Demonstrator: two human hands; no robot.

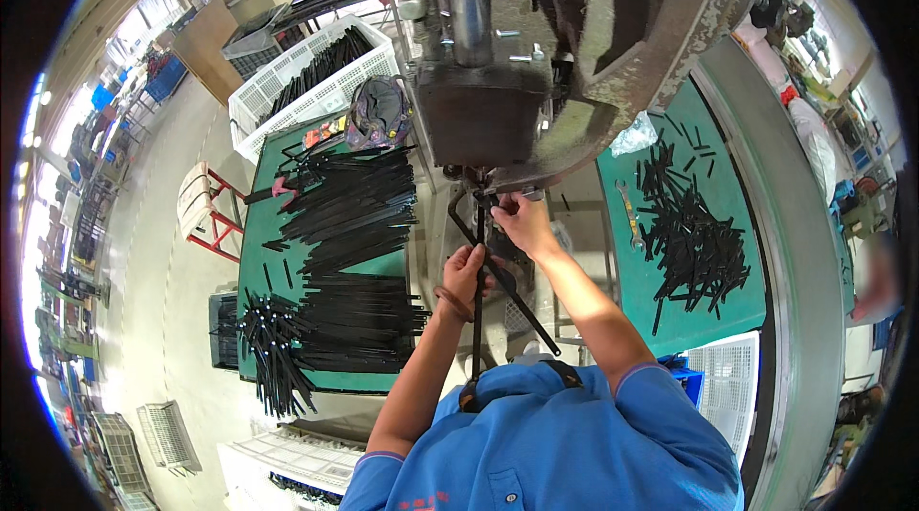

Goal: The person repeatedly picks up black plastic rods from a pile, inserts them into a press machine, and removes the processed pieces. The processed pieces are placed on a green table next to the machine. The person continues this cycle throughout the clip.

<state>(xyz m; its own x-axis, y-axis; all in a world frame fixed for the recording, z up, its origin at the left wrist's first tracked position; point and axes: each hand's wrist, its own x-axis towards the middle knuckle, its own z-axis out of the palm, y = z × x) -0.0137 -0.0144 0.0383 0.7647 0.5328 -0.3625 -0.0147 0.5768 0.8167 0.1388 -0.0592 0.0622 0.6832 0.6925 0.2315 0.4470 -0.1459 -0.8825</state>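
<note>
My left hand [466, 272] is closed around long, thin black bars [538, 323] in front of my chest. One bar runs nearly upright and another slants across it, down to the right. Higher up, my right hand [524, 222] pinches a small dark part at the bars' upper end; its exact shape is hidden by the fingers. That end lies just under the tooling of a large, worn metal press [484, 114]. Both hands are close together, the right one nearer the press.
Many black bars [349, 195] lie in rows on a green table [373, 382] at left. A second green table [627, 286] at right bears a heap of short black pieces [694, 243] and a wrench [629, 214]. A white crate [244, 119] stands far left, near a stool [196, 205].
</note>
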